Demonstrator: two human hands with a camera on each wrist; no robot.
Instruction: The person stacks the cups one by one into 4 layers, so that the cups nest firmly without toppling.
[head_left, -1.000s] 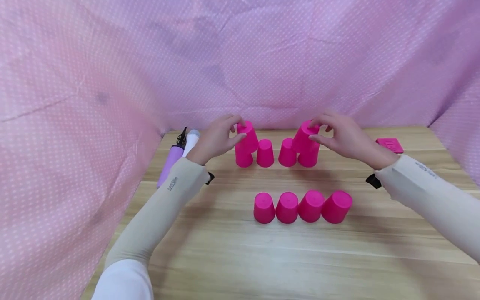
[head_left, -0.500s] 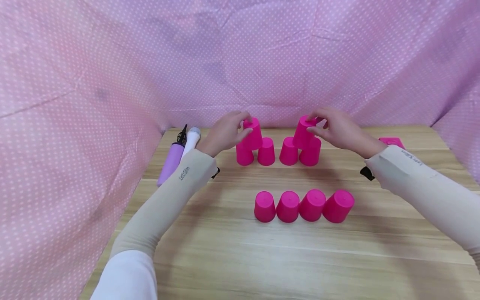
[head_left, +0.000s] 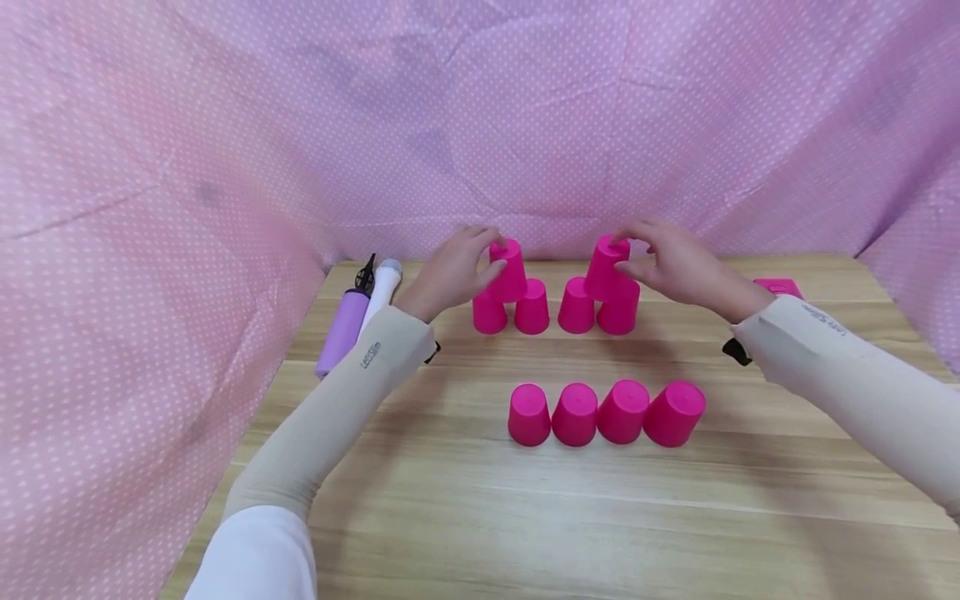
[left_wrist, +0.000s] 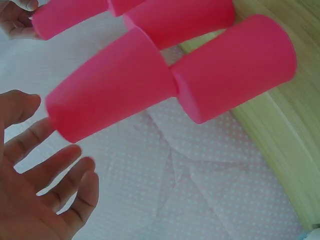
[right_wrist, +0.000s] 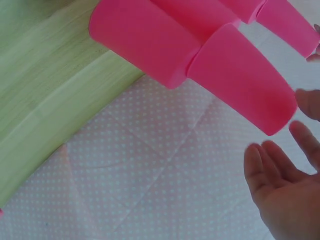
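Observation:
Two pairs of upside-down pink cups stand at the back of the table, the left pair (head_left: 532,308) and the right pair (head_left: 576,308). One more cup sits across each pair: a left upper cup (head_left: 508,279) and a right upper cup (head_left: 606,275). My left hand (head_left: 453,271) is at the left upper cup (left_wrist: 110,85); its fingers are spread, the index by the cup's top and the thumb apart from it. At the right upper cup (right_wrist: 240,80), my right hand (head_left: 678,265) has its thumb against the top edge, with the other fingers loosely extended below.
Several upside-down pink cups (head_left: 575,415) form a row nearer me. A purple pump (head_left: 345,333) and a white microphone-like object (head_left: 382,287) lie at the left. A flat pink piece (head_left: 780,288) lies at the right. Polka-dot cloth (head_left: 525,125) hangs behind the table (head_left: 525,525).
Both upper cups have moved inward from over the outer cups and now stand across their pairs. My hands went with them, and in the last half second the cups have barely moved.

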